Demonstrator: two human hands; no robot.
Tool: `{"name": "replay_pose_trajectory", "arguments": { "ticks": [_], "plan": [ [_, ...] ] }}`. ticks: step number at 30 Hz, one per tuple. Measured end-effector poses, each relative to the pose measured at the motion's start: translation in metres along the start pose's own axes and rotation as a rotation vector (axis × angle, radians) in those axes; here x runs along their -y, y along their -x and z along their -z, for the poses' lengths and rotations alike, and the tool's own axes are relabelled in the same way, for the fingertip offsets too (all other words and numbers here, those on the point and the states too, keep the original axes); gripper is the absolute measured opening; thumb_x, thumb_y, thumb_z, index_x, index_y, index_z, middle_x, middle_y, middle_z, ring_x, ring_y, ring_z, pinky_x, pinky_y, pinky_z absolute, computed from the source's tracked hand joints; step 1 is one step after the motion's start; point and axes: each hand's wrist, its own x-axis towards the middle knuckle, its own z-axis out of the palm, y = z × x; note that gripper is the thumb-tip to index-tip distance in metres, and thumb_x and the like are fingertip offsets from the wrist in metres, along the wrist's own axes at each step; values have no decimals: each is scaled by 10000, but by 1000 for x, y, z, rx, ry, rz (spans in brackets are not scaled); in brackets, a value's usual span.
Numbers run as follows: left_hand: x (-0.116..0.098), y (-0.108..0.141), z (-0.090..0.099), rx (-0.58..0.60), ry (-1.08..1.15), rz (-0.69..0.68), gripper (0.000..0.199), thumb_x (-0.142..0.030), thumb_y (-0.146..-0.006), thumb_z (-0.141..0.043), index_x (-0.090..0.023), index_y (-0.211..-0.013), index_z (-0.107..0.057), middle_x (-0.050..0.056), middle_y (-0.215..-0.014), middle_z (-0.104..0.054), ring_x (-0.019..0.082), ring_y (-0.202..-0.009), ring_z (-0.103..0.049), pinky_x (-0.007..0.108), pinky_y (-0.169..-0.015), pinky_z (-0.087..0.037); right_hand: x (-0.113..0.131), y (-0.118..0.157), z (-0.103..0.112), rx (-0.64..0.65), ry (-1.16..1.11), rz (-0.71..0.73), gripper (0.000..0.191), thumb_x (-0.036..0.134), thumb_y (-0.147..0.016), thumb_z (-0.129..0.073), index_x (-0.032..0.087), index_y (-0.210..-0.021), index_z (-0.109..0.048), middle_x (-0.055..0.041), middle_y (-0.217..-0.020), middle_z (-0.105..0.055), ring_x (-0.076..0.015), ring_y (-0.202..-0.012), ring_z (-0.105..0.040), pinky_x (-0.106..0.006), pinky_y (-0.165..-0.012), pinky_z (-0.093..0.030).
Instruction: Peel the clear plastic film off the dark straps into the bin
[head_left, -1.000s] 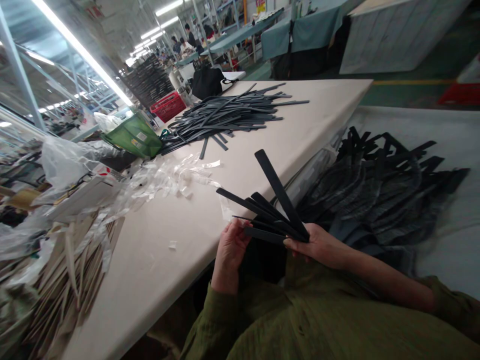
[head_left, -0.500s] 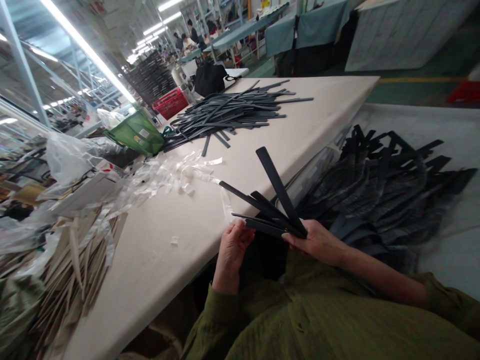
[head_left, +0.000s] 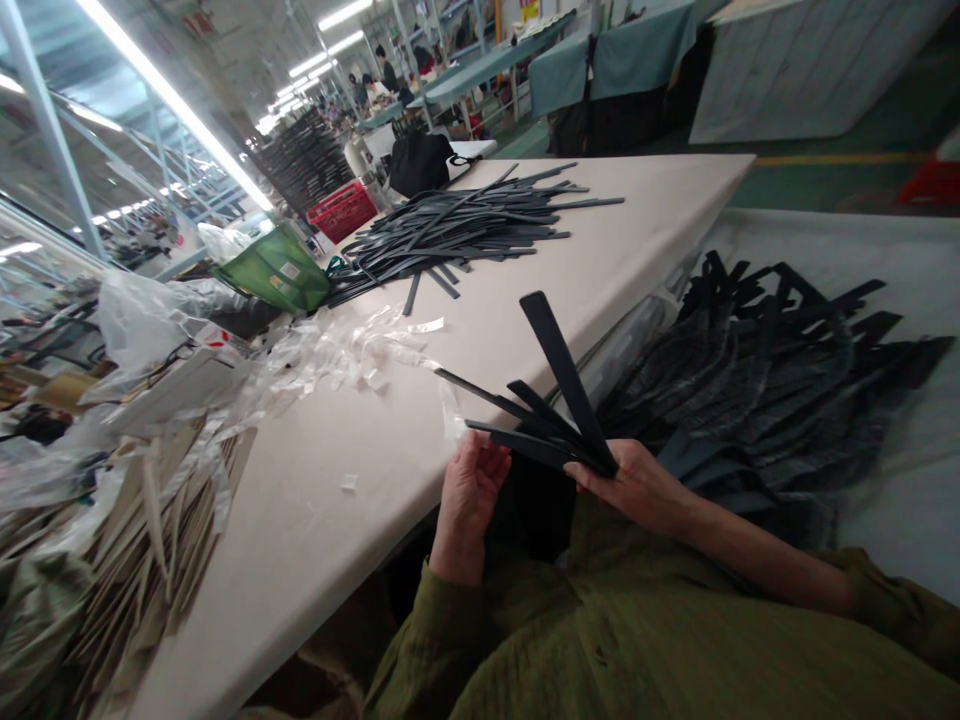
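Observation:
My right hand [head_left: 645,488] is closed around the lower ends of several flat black strips [head_left: 564,370], which fan out up and to the left over the table edge. At the far end of the lowest strip, my left hand [head_left: 471,500] is closed, thumb and fingertips pinching at the strip's tip. A piece of clear film [head_left: 452,412] shows just behind those fingertips; whether they touch it I cannot tell. Further off on the pale table [head_left: 330,540] lies a large pile of dark strips [head_left: 457,228].
Crumpled clear film scraps [head_left: 337,350] cover the table's left part. Brown strips [head_left: 161,530] are heaped at the near left. A green bag [head_left: 281,268], a red basket [head_left: 341,210] and a black bag [head_left: 420,162] stand behind. More black strips [head_left: 780,370] lie at right.
The strips in my right hand have spread slightly, the upright one shifting a little right. My left hand has moved slightly up at the lowest strip's tip.

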Motion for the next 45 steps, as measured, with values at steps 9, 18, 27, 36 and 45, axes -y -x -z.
{"name": "replay_pose_trajectory", "arguments": {
  "ticks": [9, 18, 27, 36, 45],
  "plan": [
    [-1, 7, -7, 25, -39, -11, 209, -333, -809, -750, -163, -913, -686, 55, -859, -761, 156, -768, -722, 241, -700, -535, -5, -2, -5, 30, 85, 89, 279, 411, -883, -507, 189, -744, -606, -28, -639, -629, -189, -595, -577, -285, -583, -439],
    [4, 5, -5, 19, -4, -6, 247, -331, -772, -780, -174, -944, -698, 26, -802, -752, 135, -709, -707, 238, -700, -533, -8, -2, -4, 11, 78, 56, 291, 420, -878, -504, 191, -738, -616, -39, -654, -641, -202, -613, -593, -295, -595, -447],
    [15, 7, -3, 47, -98, -25, 337, -356, -690, -835, -163, -932, -703, 50, -876, -761, 169, -768, -712, 256, -706, -522, -1, 0, -15, 35, 161, 66, 317, 429, -906, -482, 216, -684, -560, -20, -622, -590, -179, -584, -546, -280, -563, -401],
    [44, 15, 5, 9, -57, -74, 430, -460, -619, -884, -139, -857, -722, 58, -851, -751, 157, -772, -695, 245, -721, -497, -14, -1, 8, 361, -180, -131, 377, 545, -854, -583, 171, -842, -623, -45, -724, -689, -187, -579, -639, -282, -543, -489],
    [74, 23, -1, 140, -78, 17, 460, -488, -647, -865, -117, -895, -755, 105, -877, -752, 175, -764, -681, 258, -713, -493, -33, 31, 13, 212, -240, -284, 434, 604, -829, -624, 171, -858, -624, -14, -603, -632, -163, -507, -593, -264, -478, -495]
  ]
}}
